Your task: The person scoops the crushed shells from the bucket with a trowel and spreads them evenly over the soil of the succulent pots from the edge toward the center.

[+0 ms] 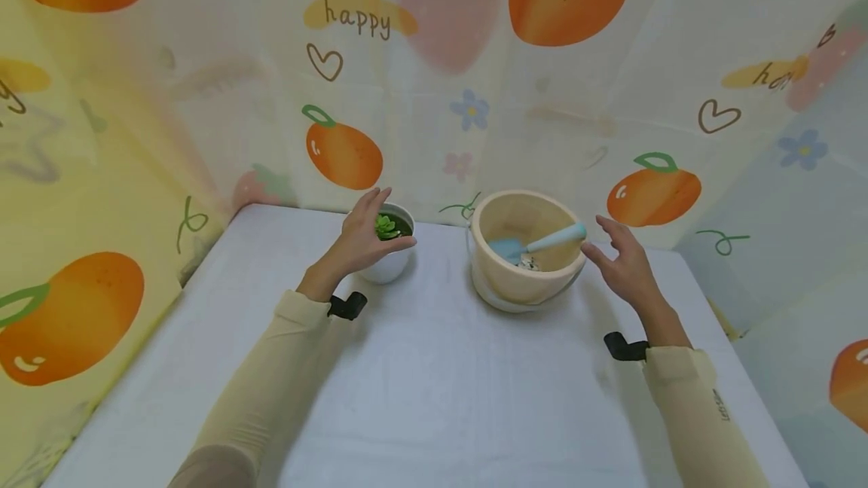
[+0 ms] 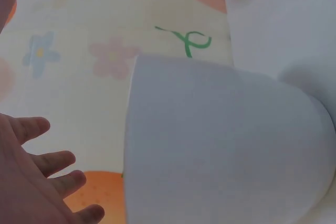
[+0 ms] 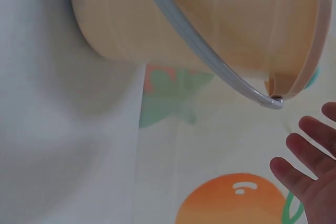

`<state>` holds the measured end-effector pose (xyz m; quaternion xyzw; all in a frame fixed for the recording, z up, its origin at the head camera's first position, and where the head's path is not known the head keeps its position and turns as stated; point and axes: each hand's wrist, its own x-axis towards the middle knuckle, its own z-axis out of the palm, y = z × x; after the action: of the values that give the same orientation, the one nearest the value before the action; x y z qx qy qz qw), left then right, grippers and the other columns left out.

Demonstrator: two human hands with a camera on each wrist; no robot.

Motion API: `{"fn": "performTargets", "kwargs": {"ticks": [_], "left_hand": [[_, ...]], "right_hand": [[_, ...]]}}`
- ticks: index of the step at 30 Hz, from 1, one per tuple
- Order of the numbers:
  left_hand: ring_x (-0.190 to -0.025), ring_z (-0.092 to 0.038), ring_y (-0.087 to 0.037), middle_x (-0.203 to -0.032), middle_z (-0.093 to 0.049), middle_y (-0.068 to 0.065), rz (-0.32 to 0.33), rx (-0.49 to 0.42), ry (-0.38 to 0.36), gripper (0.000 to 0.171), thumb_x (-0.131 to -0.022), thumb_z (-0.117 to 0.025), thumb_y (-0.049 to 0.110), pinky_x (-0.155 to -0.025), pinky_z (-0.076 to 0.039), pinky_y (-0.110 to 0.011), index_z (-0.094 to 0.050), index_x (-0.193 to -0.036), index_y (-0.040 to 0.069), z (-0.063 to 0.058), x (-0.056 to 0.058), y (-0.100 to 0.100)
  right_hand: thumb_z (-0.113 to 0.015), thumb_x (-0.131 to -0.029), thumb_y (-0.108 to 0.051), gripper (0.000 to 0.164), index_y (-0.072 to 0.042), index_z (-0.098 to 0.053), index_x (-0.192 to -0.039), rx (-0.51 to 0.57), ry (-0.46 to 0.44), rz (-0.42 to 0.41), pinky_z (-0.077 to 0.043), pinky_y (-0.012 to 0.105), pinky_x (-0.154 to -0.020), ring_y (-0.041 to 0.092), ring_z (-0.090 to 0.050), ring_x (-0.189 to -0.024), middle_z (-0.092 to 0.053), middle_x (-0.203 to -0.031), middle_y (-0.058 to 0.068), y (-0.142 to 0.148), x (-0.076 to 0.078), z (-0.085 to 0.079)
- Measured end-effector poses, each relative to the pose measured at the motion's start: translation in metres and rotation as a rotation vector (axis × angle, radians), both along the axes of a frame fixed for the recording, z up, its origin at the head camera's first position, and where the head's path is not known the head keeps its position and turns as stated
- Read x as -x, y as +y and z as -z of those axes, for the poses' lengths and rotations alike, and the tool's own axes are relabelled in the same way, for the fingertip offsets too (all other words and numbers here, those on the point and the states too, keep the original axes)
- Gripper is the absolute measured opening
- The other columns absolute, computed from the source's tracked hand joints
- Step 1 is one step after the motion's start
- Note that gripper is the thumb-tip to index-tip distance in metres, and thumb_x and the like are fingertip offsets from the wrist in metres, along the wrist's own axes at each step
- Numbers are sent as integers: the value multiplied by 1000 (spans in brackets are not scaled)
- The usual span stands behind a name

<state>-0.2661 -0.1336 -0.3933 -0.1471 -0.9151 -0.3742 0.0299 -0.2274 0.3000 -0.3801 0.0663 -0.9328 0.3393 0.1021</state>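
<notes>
Between pot (image 1: 388, 271) and bucket (image 1: 493, 277) — tabletop (image 1: 441, 266) to the far edge (image 1: 441, 226).

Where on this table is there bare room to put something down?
The largest patch is the near part of the table, between the sleeves, in front of the bucket. A narrower one separates bucket and pot. Crowded: beside the pot, at the left hand, and beside the bucket, at the right hand.

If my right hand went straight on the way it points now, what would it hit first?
Probably the beige bucket: your right hand points roughly its way. Depth is unclear, though, so it might slip past to the patterned backdrop.
</notes>
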Motion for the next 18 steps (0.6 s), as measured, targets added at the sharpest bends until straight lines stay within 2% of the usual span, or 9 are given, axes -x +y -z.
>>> {"fn": "performTargets", "kwargs": {"ticks": [3,6,12,15,18], "left_hand": [[-149,-14,-38,-163,-11,-15,15,3,-9,102,-80,-72,55,-115,-15,-67,-16,-157,18,-3,2,7],[-150,-11,-37,-164,-10,-14,37,-1,-8,107,-78,-66,68,-115,-14,-67,-14,-157,20,-5,4,13],[-152,-5,-35,-164,-11,-13,75,-28,12,128,-60,-46,96,-117,-11,-66,-15,-157,18,-6,11,30],[-151,-7,-35,-164,-12,-14,83,-24,14,133,-55,-40,100,-117,-13,-66,-17,-157,18,-5,13,38],[-151,-11,-34,-163,-13,-13,99,-35,8,132,-55,-41,100,-116,-18,-65,-19,-157,18,-2,13,46]], "right_hand": [[-60,-95,-39,70,0,-36,-148,7,6,15,-33,66,-107,49,-37,-133,-34,-151,28,-1,2,1],[-59,-95,-42,71,-1,-36,-148,3,2,24,-34,66,-106,49,-38,-132,-35,-151,27,-2,4,1],[-56,-96,-45,72,-1,-36,-148,-18,-6,14,-35,66,-105,51,-38,-132,-33,-152,28,0,8,-2],[-57,-96,-43,70,-1,-37,-148,-9,-1,6,-35,65,-106,49,-38,-133,-33,-152,27,0,9,-2],[-58,-96,-42,69,0,-39,-146,3,3,5,-35,63,-108,47,-37,-134,-34,-152,27,0,10,-1]]}}
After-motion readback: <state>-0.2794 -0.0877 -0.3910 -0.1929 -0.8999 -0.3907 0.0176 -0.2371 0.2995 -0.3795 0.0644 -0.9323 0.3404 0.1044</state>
